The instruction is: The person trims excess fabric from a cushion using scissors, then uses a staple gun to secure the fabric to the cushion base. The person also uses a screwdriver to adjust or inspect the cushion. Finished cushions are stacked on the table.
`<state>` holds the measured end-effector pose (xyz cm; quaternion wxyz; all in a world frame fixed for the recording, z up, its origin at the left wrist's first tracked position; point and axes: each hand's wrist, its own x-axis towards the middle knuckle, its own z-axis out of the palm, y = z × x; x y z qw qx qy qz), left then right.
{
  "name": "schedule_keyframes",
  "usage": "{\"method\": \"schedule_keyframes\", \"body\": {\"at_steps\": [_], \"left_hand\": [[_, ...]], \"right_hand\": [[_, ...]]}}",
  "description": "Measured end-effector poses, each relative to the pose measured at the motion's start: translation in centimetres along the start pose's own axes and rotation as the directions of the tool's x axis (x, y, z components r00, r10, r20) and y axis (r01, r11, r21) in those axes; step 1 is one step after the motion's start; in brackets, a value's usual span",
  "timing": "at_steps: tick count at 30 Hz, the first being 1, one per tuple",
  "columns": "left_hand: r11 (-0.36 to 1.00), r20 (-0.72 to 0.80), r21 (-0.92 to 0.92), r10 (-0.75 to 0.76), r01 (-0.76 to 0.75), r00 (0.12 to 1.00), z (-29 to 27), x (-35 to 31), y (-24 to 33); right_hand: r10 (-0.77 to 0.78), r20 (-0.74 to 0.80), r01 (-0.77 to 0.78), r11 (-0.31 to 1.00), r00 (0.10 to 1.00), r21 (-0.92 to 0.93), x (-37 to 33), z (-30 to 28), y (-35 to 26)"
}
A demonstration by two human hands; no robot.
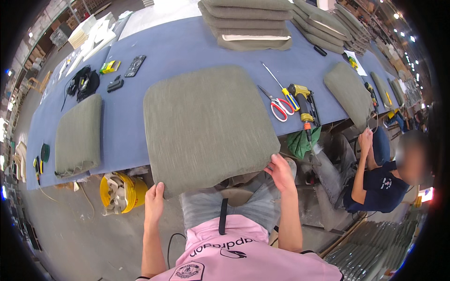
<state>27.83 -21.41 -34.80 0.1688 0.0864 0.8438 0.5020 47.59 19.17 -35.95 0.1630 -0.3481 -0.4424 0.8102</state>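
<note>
A green-grey fabric seat cushion [211,126] lies on the blue table in front of me, its near edge jutting over the table's front. At its near left corner my left hand [153,203] grips the fabric, thumb on top and fingers underneath. My right hand [281,173] pinches the near right corner the same way. Just right of the cushion are red-and-white-handled scissors [281,107], a screwdriver [288,96] with a yellow and blue handle, and a yellow and black staple gun [302,103] with an air hose.
Cushion stacks [253,23] stand at the back. Another cushion [79,133] lies left, near a black cable bundle [86,84] and a phone [135,66]. A yellow bucket [123,193] of scraps sits below. At right, a co-worker [382,185] handles a cushion [348,91].
</note>
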Motion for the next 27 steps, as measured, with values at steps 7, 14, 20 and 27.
{"method": "schedule_keyframes", "body": {"at_steps": [7,14,20,27], "left_hand": [[0.999,-0.033,0.019,-0.031,0.032,0.999,0.9,0.3,0.9],[0.996,-0.002,0.056,-0.072,0.072,0.997,-0.2,-0.2,0.9],[0.997,-0.005,-0.044,-0.071,0.071,0.997,0.1,0.1,1.3],[0.970,0.122,-0.052,-0.230,0.238,0.965,-0.3,0.0,-0.1]], "right_hand": [[-0.221,-0.174,0.181,0.958,0.959,-0.223,0.9,-1.7,3.3],[0.103,-0.075,-0.049,0.851,0.992,0.522,1.1,-1.6,1.3],[-0.171,-0.219,0.122,0.968,0.961,-0.219,0.4,-3.2,0.7],[-0.018,-0.088,-0.010,0.951,0.996,-0.309,0.7,-1.7,-1.1]]}}
